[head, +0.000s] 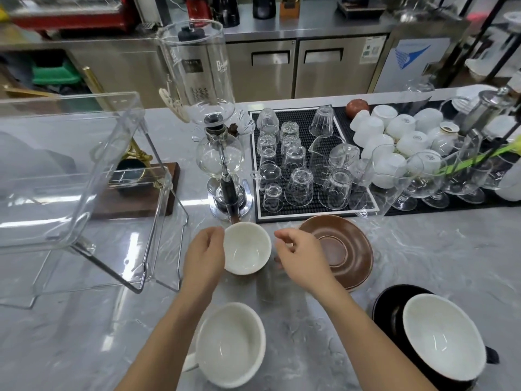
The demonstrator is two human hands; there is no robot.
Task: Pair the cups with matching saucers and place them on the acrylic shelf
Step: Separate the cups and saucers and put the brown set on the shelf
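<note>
Centrally on the grey marble counter (pixel 423 249), left hand (pixel 204 256) grips the left rim of a brown cup (pixel 246 248) with white inside, fingers curled on it. Right hand (pixel 303 256) sits just right of that cup, fingers loosely curled, holding nothing as far as visible; it overlaps the left edge of the brown saucer (pixel 342 249), contact can't tell. Saucer bare, beside the cup, toward the counter's far edge near the black glass mat (pixel 310 165). White cup (pixel 229 344) at the near edge, between the forearms. Black cup (pixel 444 335) sits on a black saucer (pixel 390 306) at the near right corner. Acrylic shelf (pixel 84 179) stands at the left side, nothing on its tiers, well apart from the cups
</note>
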